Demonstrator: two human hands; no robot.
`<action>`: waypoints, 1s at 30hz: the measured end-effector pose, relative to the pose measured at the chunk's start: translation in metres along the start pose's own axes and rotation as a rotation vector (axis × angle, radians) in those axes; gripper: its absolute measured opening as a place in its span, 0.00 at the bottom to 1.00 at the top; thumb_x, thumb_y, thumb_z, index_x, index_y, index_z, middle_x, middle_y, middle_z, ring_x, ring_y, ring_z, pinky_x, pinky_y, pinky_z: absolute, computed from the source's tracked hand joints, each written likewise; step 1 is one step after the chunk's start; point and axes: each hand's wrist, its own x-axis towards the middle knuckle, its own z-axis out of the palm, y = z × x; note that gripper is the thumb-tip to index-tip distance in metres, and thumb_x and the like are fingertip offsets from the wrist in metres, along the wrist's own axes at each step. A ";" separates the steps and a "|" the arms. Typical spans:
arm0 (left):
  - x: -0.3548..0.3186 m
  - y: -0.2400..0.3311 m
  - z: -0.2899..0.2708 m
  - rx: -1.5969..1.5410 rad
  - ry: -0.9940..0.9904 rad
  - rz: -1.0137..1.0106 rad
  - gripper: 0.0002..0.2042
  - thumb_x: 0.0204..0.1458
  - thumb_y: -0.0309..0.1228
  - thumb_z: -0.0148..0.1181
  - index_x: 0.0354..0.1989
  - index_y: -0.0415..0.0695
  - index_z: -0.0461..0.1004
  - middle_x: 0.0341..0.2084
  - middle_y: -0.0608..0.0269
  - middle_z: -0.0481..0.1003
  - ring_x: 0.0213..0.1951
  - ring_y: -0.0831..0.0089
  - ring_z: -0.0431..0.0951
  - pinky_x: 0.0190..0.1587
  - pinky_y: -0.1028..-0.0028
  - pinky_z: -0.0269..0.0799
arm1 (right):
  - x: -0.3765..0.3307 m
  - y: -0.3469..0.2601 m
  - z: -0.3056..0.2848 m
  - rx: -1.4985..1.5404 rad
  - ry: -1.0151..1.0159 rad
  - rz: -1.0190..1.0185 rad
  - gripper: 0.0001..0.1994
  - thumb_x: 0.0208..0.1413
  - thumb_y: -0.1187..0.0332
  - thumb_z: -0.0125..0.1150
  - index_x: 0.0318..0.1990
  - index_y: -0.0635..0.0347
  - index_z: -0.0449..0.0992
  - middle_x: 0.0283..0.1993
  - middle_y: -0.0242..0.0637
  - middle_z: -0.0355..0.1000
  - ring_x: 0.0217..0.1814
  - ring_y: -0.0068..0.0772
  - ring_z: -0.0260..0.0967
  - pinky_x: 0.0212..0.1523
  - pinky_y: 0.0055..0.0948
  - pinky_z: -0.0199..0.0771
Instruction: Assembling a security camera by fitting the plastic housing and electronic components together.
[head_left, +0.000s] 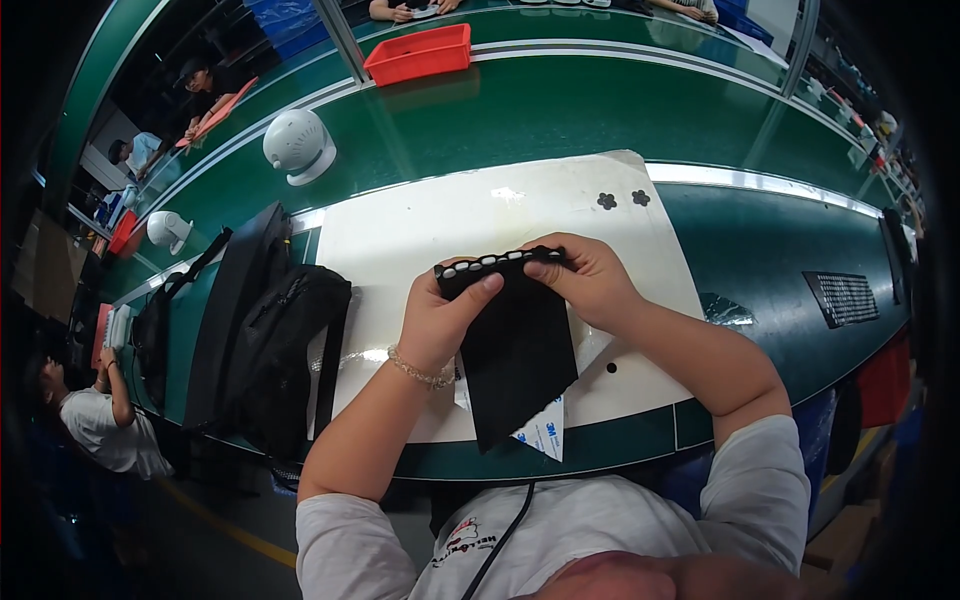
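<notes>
Both hands grip the top edge of a black sheet (517, 345) held up over the white mat (400, 240): the left hand (440, 320) pinches its left corner, the right hand (590, 280) closes on the right. A row of pale pads (490, 262) runs between them, seemingly partly peeled. Two loose black flower-shaped pieces (622, 199) lie beyond the right hand.

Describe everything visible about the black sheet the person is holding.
The black sheet is a flat, thin, matte, foam-like rectangle. It hangs from its top edge above the white mat, tilted, its lower corner toward the person. A strip with a row of pale oval pads runs along the top edge. The left hand pinches the top left corner, the thumb on the strip; the right hand grips the top right. White backing paper shows beneath its lower edge.
</notes>
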 end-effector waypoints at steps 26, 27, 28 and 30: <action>0.002 -0.001 0.000 0.018 -0.022 0.017 0.07 0.44 0.28 0.61 0.29 0.40 0.71 0.23 0.73 0.71 0.27 0.86 0.67 0.30 0.85 0.63 | 0.001 0.005 0.000 0.078 -0.021 -0.035 0.09 0.50 0.76 0.54 0.41 0.59 0.71 0.38 0.29 0.69 0.41 0.19 0.64 0.45 0.19 0.64; 0.000 0.001 -0.001 0.034 -0.012 0.018 0.07 0.44 0.28 0.61 0.29 0.40 0.71 0.23 0.73 0.71 0.27 0.86 0.67 0.30 0.85 0.63 | 0.002 0.003 0.001 0.081 -0.031 -0.037 0.09 0.50 0.76 0.54 0.41 0.59 0.71 0.38 0.29 0.69 0.41 0.19 0.64 0.45 0.19 0.64; -0.001 0.005 -0.004 0.038 0.000 0.022 0.07 0.44 0.28 0.61 0.29 0.40 0.71 0.23 0.73 0.71 0.27 0.86 0.67 0.30 0.85 0.63 | 0.003 0.000 0.001 0.096 -0.056 0.015 0.13 0.49 0.72 0.57 0.44 0.58 0.70 0.40 0.30 0.68 0.42 0.20 0.63 0.46 0.20 0.63; 0.000 0.022 -0.009 0.080 -0.010 0.019 0.07 0.44 0.29 0.61 0.28 0.40 0.71 0.22 0.72 0.71 0.26 0.86 0.67 0.29 0.85 0.63 | 0.007 -0.007 0.001 0.157 -0.151 0.069 0.24 0.44 0.64 0.63 0.50 0.55 0.64 0.44 0.31 0.66 0.46 0.23 0.61 0.48 0.25 0.61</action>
